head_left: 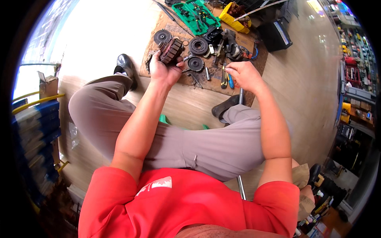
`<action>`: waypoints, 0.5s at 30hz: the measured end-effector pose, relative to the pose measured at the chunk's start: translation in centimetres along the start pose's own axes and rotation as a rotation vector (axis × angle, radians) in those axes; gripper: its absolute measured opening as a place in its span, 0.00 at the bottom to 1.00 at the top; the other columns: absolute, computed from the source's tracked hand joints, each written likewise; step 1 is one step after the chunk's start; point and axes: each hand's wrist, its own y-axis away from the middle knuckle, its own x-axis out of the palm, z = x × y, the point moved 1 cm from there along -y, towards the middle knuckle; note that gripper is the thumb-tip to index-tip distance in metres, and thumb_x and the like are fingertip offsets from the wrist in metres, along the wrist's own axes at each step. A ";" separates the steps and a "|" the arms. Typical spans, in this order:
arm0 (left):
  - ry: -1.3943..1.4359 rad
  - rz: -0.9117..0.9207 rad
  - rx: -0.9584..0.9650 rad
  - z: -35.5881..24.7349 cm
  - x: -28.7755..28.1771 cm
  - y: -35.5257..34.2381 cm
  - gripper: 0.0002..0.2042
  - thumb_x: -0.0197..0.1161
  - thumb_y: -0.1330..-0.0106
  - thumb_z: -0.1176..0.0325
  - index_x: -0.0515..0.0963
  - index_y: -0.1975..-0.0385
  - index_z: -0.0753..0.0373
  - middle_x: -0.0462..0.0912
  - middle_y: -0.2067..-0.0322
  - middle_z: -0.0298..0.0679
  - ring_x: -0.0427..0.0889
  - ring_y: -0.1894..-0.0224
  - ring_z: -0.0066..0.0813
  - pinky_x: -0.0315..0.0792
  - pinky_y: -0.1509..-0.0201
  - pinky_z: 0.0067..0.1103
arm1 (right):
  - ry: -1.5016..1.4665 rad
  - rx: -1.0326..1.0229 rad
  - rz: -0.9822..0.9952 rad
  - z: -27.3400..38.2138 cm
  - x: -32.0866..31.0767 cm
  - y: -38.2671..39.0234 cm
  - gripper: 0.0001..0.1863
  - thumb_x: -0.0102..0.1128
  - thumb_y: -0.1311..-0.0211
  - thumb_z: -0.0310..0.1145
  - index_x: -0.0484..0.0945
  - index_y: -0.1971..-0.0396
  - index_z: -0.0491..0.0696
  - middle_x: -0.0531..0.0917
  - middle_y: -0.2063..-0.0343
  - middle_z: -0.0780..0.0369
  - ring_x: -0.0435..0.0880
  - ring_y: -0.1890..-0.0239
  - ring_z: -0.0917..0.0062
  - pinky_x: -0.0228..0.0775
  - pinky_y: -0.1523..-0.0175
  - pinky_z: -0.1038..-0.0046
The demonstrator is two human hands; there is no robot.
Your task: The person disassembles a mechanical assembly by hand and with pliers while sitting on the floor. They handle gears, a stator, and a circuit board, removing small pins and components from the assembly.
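My left hand (162,71) is gripping a dark ribbed cylindrical metal part (172,50) above the brown cardboard sheet (246,41). My right hand (245,75) is curling narrow over yellow- and blue-handled tools (227,80); what it is pinching, I cannot tell. Black round pulley discs (198,45) are lying just beyond, a green tool case (194,16) farther off.

A small open brown cardboard box (47,85) stands at the far left, with flat blue-and-white packs (35,127) stacked just below it. Well across the room from the box, at the right edge, shelves carry small coloured packages (353,47), too small to tell apart. Below them sit yellow boxes (346,112).
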 end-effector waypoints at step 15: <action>-0.369 0.058 -0.034 3.3 0.6 0.9 0.19 0.45 0.27 0.53 0.71 0.45 0.54 0.79 0.49 0.34 0.79 0.51 0.32 0.75 0.58 0.31 | 0.132 -0.062 -0.163 -0.1 -0.4 -0.2 0.41 0.66 0.47 0.47 0.62 0.36 0.44 0.65 0.37 0.51 0.63 0.34 0.59 0.46 0.30 0.50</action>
